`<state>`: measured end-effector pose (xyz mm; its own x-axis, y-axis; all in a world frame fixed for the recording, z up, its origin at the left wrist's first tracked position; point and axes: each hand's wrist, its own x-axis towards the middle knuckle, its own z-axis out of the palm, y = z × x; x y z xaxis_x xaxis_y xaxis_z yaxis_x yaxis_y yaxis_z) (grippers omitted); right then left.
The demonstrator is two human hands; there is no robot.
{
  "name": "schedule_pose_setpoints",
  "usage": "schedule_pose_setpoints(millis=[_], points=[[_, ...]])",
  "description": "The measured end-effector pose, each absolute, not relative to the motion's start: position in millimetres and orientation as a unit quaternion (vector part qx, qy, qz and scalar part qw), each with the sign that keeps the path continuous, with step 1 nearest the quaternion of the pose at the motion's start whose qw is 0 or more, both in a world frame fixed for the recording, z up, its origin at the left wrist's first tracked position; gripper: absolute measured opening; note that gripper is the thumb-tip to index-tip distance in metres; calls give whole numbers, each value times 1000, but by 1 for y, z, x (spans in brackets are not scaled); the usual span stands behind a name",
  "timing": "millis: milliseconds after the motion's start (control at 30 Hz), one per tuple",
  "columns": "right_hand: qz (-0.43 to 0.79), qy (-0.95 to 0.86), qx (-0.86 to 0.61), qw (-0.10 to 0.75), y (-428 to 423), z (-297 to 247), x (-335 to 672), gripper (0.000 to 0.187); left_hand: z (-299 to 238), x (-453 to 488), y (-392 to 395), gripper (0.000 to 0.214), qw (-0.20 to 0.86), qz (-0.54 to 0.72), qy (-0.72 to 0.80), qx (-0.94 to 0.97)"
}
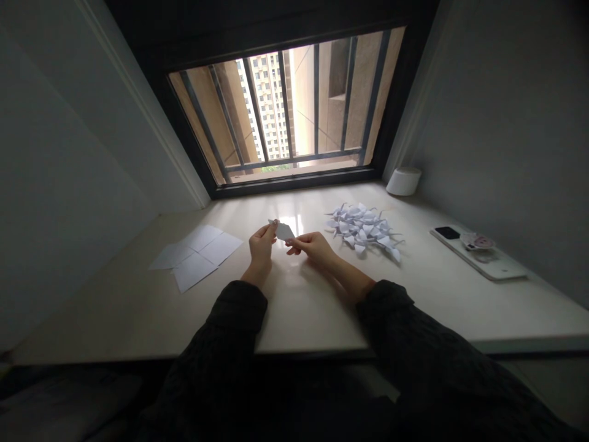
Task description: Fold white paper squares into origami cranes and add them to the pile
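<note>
A small piece of folded white paper is held up above the pale sill, between my two hands. My left hand pinches its left end with thumb and fingers. At its lower right corner, my right hand grips it between thumb and forefinger. To the right of my hands lies a heap of folded white paper cranes. Several square white paper sheets lie flat to the left, edges against one another. The finer folds of the held paper are too small to make out.
A white phone with a round grip on its back lies on the sill at the right. A white cylindrical object rests in the back right corner. Behind the sill is a dark-framed window with bars outside; walls stand on both sides.
</note>
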<state>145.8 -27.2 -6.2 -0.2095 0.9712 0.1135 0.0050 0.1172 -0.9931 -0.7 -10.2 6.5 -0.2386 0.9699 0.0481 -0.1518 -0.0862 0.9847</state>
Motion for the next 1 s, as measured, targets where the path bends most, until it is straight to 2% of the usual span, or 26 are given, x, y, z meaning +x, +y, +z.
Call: schedule_pose_setpoints(millis=[300, 700, 867, 1000], points=[[514, -576, -418, 479, -28, -7, 145, 39, 0, 4, -9, 43, 488, 584, 458, 460], [516, -596, -400, 468, -29, -8, 143, 39, 9, 1, -9, 46, 531, 604, 446, 393], [487, -614, -415, 462, -30, -12, 142, 41, 9, 1, -10, 46, 421, 615, 455, 487], [461, -588, -425, 511, -28, -13, 141, 38, 9, -1, -13, 45, 364, 572, 473, 563]])
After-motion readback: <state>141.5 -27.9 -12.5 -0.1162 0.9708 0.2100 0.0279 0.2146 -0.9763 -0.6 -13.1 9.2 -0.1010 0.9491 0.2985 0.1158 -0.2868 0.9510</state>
